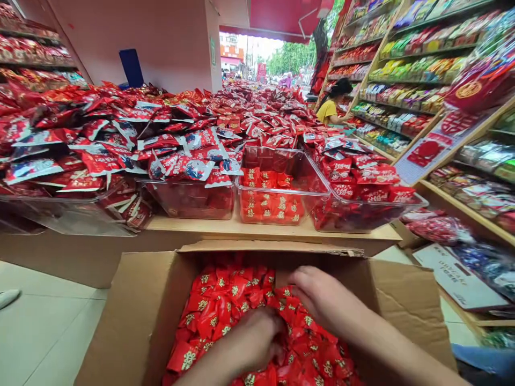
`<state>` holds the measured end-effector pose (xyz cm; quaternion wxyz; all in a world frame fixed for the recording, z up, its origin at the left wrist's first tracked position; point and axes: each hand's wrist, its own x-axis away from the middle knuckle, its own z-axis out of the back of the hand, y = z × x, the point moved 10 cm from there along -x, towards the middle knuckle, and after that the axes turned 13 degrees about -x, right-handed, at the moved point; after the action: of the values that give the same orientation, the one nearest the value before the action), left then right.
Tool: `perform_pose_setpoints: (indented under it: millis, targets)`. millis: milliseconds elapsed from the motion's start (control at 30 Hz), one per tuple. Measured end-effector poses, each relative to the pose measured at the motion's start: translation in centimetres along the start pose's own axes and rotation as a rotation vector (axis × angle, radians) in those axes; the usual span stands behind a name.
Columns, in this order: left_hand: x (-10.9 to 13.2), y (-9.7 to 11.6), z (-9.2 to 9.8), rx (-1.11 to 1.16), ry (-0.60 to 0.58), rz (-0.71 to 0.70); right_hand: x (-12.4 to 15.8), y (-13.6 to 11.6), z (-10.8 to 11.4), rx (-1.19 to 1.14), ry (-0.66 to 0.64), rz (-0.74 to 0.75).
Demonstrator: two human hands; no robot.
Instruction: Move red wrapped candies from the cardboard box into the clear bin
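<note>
Shop aisle [257, 118], two hands [251, 340] [317, 295], one carton [132, 321]

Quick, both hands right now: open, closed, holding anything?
Left hand: curled among the red wrapped sweets, cannot tell if holding any.
Right hand: half open, nothing visibly held.

A wooden display counter [225, 228] with clear plastic bins [270, 161] of red-wrapped candies [273, 206]

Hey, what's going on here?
A person has both bare hands in an open cardboard box packed with red-wrapped candies. The left hand is curled down among them, and the right hand lies on top of them. Ahead, clear plastic bins of red packets sit on a wooden counter. Farther off, a person in a yellow shirt is beside stocked shelves.
</note>
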<state>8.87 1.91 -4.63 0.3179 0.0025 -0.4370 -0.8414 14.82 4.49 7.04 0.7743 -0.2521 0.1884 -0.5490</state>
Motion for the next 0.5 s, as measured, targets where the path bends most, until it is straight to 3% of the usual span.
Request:
perform_pose_setpoints:
  millis: [67, 167, 267, 367, 433, 500]
  targets:
    - [-0.1, 0.0, 0.6, -0.016, 0.036, 0.009, 1.1, 5.2, -3.9, 0.02, -0.045, -0.208]
    - [-0.4, -0.1, 1.5, 0.013, 0.1, 0.031, 0.9, 8.7, -5.9, 0.019, -0.029, -0.277]
    - [-0.6, -0.2, 2.9, 0.079, 0.199, 0.057, 0.7, 8.8, -4.9, -0.025, 0.005, -0.282]
    - [-0.4, -0.4, 4.7, 0.148, 0.329, 0.094, 0.9, 7.1, -2.5, -0.078, 0.101, -0.256]
    - [-0.2, -0.4, 5.2, 0.292, 0.373, 0.107, 1.2, 5.8, -1.4, -0.299, 0.209, -0.229]
    - [0.0, -0.2, 5.4, 0.528, 0.39, 0.073, 1.6, 5.2, -1.1, -0.67, 0.323, -0.214]
